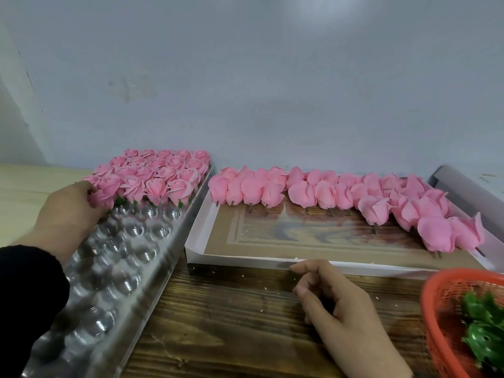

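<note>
Roses [156, 174], pink foam, stand in a clear dimpled plastic tray [128, 271] at ten o'clock, left hand [68, 211] gripping one; right hand [336, 305] loosely curled, empty; white cardboard box [197, 236] at one o'clock holds pink buds [326, 195].

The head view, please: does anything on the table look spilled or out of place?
Small pale crumbs lie scattered on the wooden table before the cardboard tray; the pink roses at its right end are heaped, not rowed.

Left grip [68, 211] fingertips hidden behind a rose [101, 199]. Orange basket [436, 309] cut by right and bottom edges. Clear tray [128, 285] runs off bottom-left, blurred.
</note>
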A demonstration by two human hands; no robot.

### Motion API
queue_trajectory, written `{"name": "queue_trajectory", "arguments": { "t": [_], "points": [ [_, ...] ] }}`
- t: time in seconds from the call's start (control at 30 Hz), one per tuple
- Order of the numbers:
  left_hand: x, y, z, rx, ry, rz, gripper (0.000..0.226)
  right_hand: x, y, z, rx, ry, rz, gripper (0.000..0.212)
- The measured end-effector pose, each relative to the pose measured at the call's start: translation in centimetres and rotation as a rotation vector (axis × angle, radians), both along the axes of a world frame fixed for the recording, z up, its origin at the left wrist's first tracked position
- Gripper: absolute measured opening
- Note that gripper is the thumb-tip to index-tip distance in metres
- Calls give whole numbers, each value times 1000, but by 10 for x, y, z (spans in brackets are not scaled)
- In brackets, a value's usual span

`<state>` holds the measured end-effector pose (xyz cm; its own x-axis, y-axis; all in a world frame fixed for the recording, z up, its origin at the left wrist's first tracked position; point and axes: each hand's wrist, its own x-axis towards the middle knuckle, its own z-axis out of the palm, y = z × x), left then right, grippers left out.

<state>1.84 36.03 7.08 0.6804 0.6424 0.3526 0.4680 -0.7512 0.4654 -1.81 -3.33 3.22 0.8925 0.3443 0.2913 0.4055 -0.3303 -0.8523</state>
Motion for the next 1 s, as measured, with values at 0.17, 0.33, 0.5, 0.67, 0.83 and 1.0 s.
{"name": "queue_trajectory", "arguments": {
  "t": [0.17,0.33,0.5,0.67,0.83,1.0],
  "points": [
    [-17,-22,19,17,70,-18,47,-1,1,0,7,-21,-3,32],
    [-33,-62,47,60,15,-108,24,0,2,1,18,-17,2,31],
    [-54,-161,44,-84,-198,-435,15,-1,1,3,9,-33,1,27],
    [-76,-245,-4,-327,-202,-659,10,-1,1,3,30,-35,-12,26],
    [-82,-279,-31,-729,-256,-637,29,0,1,4,38,-11,-7,31],
    [-77,-282,-32,-707,-249,-706,40,-2,2,6,58,-22,-31,34]
  ]
}}
